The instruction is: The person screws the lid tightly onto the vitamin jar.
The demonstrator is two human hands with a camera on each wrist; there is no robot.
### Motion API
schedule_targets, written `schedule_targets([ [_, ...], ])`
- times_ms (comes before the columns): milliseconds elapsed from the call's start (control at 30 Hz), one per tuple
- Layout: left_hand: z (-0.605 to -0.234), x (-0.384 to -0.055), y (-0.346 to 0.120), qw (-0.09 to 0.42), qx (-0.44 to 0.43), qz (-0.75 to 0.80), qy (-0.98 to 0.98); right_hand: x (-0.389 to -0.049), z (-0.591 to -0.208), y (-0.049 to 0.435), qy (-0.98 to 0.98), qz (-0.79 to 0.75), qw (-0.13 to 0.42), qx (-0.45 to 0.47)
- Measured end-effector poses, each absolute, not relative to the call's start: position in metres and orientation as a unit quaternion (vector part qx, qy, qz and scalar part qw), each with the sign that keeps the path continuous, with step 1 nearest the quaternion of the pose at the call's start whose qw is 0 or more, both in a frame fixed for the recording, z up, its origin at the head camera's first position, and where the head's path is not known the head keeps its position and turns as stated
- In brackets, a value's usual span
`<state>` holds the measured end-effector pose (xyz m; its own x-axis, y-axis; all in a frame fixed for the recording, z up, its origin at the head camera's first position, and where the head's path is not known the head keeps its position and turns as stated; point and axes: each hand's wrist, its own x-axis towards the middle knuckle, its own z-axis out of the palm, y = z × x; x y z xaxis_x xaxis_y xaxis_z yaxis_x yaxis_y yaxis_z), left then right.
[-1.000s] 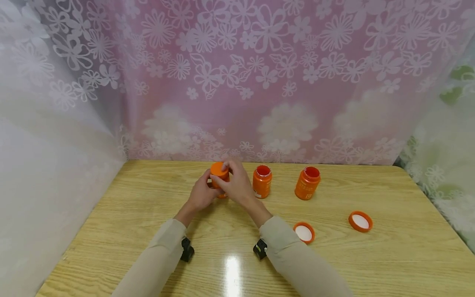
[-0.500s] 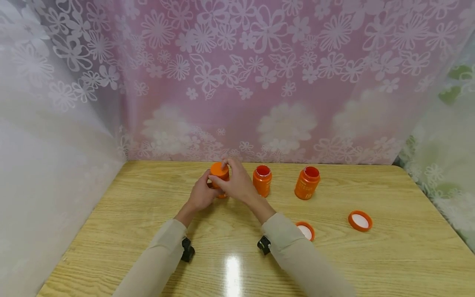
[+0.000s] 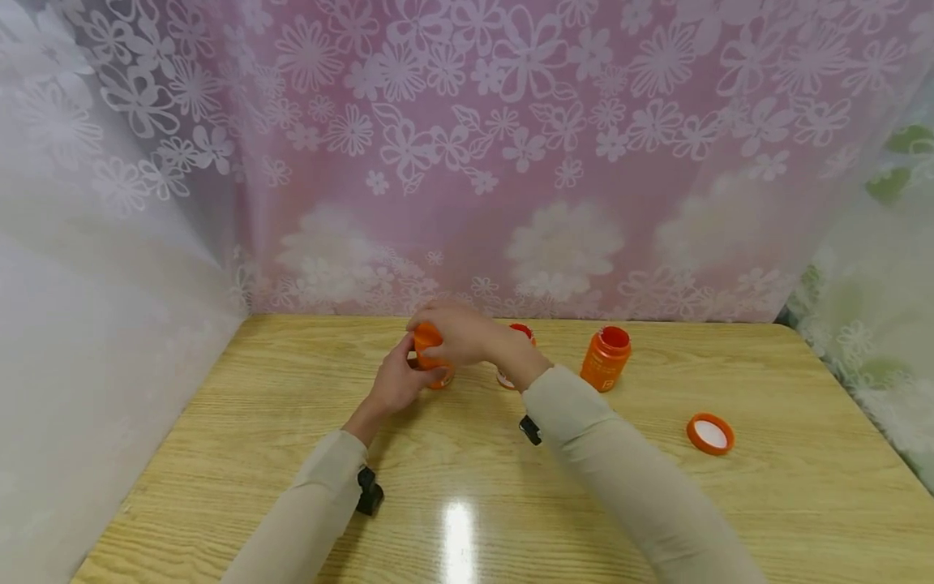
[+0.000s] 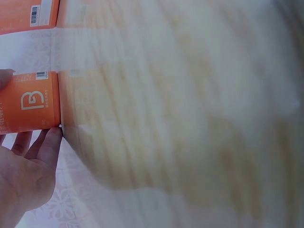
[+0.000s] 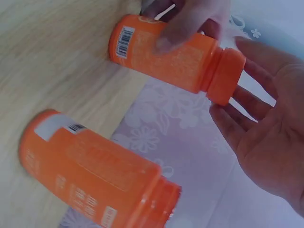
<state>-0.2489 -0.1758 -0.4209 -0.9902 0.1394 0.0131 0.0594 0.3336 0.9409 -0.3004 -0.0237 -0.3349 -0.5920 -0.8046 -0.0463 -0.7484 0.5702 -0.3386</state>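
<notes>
An orange bottle (image 5: pixel 185 59) with its orange cap (image 5: pixel 227 76) on stands upright on the table, near the back edge in the head view. My left hand (image 3: pixel 397 381) grips the bottle's body from the left and front; in the left wrist view its fingers lie along the bottle's lower side. My right hand (image 3: pixel 467 334) reaches over the top, thumb and fingertips around the cap's edge, as the right wrist view shows. In the head view it covers part of the cap.
Just right of it stands an orange open bottle (image 5: pixel 95 166), mostly behind my right wrist in the head view. Another open bottle (image 3: pixel 606 361) is farther right. An upturned orange lid with white lining (image 3: pixel 710 434) lies at the right. A flowered curtain (image 3: pixel 511 162) hangs behind the table (image 3: pixel 277 454).
My right hand has turned over the cap and its wrist has swung up and right. The forearm now covers the nearer upturned lid and part of the middle bottle. My left hand has stayed put.
</notes>
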Motion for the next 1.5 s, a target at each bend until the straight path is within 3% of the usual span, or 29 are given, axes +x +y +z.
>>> schedule_targets([
  [300,-0.409,-0.241,-0.17,0.023,0.056,0.554,0.83,-0.306,-0.33,-0.029,0.892,-0.102,0.106,-0.427],
  [733,-0.449,-0.266,-0.181,0.021,0.052,0.577,0.815,-0.29,-0.337,-0.05,0.959,-0.042,0.006,-0.282],
  [900,-0.45,-0.265,-0.18,0.017,0.053,0.567,0.822,-0.292,-0.335,-0.044,0.951,-0.07,0.051,-0.296],
  [1167,-0.448,-0.264,-0.18,0.008,0.047,0.552,0.833,-0.304,-0.322,-0.031,0.875,-0.087,0.155,-0.449],
  [1500,-0.435,-0.255,-0.177,0.032,0.054,0.579,0.813,-0.29,-0.325,-0.047,0.933,-0.038,0.078,-0.35],
])
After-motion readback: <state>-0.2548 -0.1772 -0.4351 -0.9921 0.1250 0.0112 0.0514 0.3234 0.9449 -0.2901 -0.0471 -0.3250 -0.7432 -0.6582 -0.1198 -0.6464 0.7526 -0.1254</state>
